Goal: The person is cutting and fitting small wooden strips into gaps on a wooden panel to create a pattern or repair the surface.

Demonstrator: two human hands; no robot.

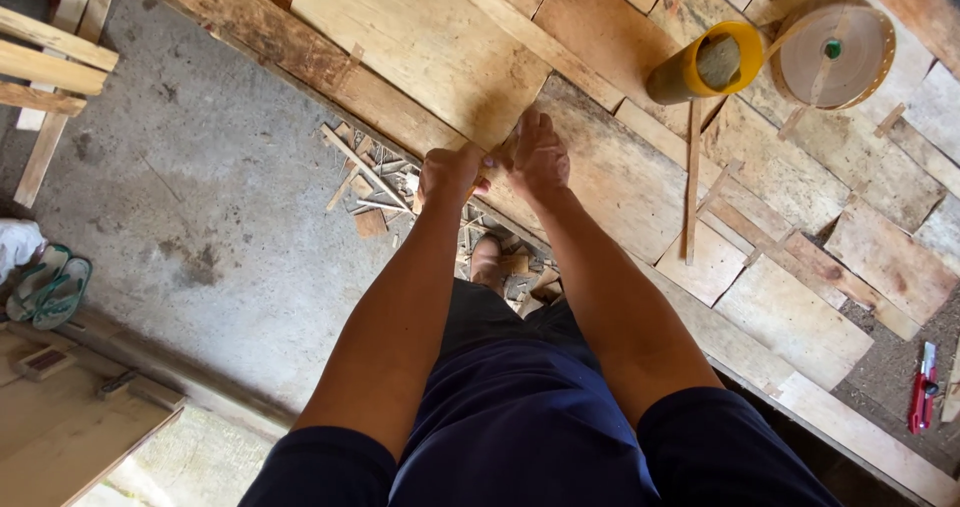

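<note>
1. Head view: both arms were stretched straight down and forward, hands meeting just above the edge of the plank desk [430, 42].
2. Left hand [450, 172] was balled into a fist, fingers curled tight around a small piece of wood [497, 157]; only its tip showed between the two hands.
3. Right hand [538, 157] was touching the same piece from the other side, fingers extended and pointing away over the planks. Whether they actually clamped the piece, I could not tell.
4. The piece of wood sat between the hands, right over the desk's near edge, above the scrap pile.
5. Scrap pile [368, 182]: thin offcuts and splinters on the concrete floor [220, 197], just left of and below the hands.
6. A bare foot [487, 259] stood among the scraps under the hands.
7. Far right on the desk: yellow cylinder [700, 67] lying on its side, touching or just beside a large roll of brown tape [835, 57].
8. A thin wood strip [692, 182] lay on the planks, well right of the hands.
9. Red utility knife [922, 387] sat at the right edge, well apart.
10. Green sandals [48, 287] sat on the floor, far left.
</note>
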